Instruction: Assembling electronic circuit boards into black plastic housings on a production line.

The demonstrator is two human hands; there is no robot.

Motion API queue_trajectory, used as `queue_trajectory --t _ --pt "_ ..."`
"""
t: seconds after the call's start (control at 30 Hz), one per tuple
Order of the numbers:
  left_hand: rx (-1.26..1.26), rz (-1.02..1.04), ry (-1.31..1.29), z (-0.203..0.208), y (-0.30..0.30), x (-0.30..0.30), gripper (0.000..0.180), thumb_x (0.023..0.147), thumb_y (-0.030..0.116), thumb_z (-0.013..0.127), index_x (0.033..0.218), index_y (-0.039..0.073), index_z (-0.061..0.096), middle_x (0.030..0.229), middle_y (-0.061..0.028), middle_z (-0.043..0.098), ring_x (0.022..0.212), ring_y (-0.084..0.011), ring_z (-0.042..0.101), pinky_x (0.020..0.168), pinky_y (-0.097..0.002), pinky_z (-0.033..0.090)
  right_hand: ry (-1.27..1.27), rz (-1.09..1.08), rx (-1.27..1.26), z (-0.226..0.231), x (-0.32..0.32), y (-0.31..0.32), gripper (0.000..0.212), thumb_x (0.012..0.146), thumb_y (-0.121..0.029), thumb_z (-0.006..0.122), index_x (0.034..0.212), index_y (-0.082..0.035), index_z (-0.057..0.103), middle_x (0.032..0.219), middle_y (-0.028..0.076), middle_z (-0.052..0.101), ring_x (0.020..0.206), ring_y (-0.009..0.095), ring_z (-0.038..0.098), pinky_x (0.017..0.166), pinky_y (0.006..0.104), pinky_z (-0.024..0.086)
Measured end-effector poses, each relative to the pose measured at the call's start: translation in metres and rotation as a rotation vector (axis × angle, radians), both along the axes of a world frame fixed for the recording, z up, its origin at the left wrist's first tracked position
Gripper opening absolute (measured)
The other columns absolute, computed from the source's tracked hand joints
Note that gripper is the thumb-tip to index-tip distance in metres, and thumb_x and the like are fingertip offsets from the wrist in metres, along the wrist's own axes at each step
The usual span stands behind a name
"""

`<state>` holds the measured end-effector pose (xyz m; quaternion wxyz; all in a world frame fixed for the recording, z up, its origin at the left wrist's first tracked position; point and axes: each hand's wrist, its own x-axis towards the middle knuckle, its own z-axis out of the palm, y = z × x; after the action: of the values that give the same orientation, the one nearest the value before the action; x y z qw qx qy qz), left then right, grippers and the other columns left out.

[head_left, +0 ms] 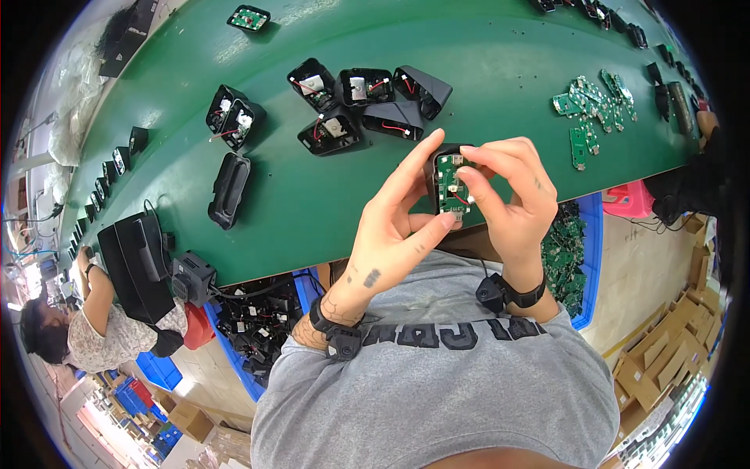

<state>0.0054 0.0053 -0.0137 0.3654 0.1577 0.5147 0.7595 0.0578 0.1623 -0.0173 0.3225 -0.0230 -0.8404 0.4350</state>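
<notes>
My left hand (pixel 394 223) grips a small black plastic housing (pixel 430 181) from its left side, thumb at the lower edge and index finger along the top. A green circuit board (pixel 449 178) with a red wire and a white connector sits at the housing's open face. From the right, my right hand (pixel 516 191) pinches the board, index finger at its upper end and thumb on its face. Whether the board is fully seated is hidden by the fingers. Beyond my hands lie several black housings (pixel 367 87) with red wires inside.
Loose green circuit boards (pixel 598 105) lie at the right of the green table (pixel 312 211). Blue bins hold boards (pixel 566 258) and black parts (pixel 254 332) below its edge. A black cover (pixel 230 190) and dark box (pixel 133 266) stand left. Another person (pixel 117 336) sits far left.
</notes>
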Motion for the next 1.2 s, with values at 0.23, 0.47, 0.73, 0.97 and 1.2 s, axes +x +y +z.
queue_trajectory --t 0.23,0.47,0.73,0.97,1.2 --pt "0.075 0.018 -0.171 0.006 0.002 0.004 0.076 0.086 -0.008 0.057 0.151 0.007 0.02 0.134 -0.0169 0.046 0.115 -0.0214 0.053 0.084 -0.0355 0.058 0.064 -0.086 -0.016 -0.008 -0.001 -0.006 0.026 0.073 -0.002 0.076 0.099 -0.005 0.07 0.099 0.009 0.063 0.087 0.016 0.058 0.073 0.0288 0.05" --pt "0.066 0.052 -0.081 -0.001 -0.002 0.009 0.066 0.088 -0.013 0.049 0.148 0.004 0.028 0.138 -0.0144 0.042 0.117 -0.0205 0.054 0.086 -0.0307 0.057 -0.267 0.202 -0.53 0.005 0.006 0.0 0.035 0.085 -0.007 0.065 0.119 -0.002 0.063 0.118 0.013 0.063 0.105 0.018 0.062 0.087 0.0294 0.051" --pt "-0.011 0.075 -0.039 0.004 0.0 0.012 0.069 0.084 -0.013 0.057 0.146 0.003 0.032 0.125 -0.0165 0.054 0.104 -0.0183 0.061 0.081 -0.0309 0.059 -0.394 0.312 -0.578 0.013 0.013 0.003 0.036 0.089 -0.003 0.06 0.125 0.002 0.058 0.116 0.012 0.065 0.102 0.017 0.064 0.089 0.0293 0.051" --pt "-0.039 0.088 0.025 0.002 0.001 0.01 0.065 0.086 -0.009 0.058 0.146 0.001 0.033 0.118 -0.014 0.059 0.101 -0.0167 0.062 0.08 -0.0291 0.059 -0.349 0.338 -0.802 0.009 0.014 -0.003 0.038 0.088 -0.001 0.062 0.126 0.004 0.057 0.117 0.011 0.063 0.104 0.016 0.061 0.092 0.0291 0.049" --pt "-0.125 0.126 0.167 -0.004 -0.001 0.008 0.059 0.088 -0.008 0.057 0.143 0.0 0.038 0.116 -0.0108 0.059 0.098 -0.0144 0.061 0.07 -0.0252 0.06 -0.288 0.348 -0.912 0.0 0.009 -0.009 0.038 0.088 0.002 0.063 0.125 0.003 0.057 0.114 0.009 0.063 0.101 0.014 0.061 0.088 0.0275 0.05"
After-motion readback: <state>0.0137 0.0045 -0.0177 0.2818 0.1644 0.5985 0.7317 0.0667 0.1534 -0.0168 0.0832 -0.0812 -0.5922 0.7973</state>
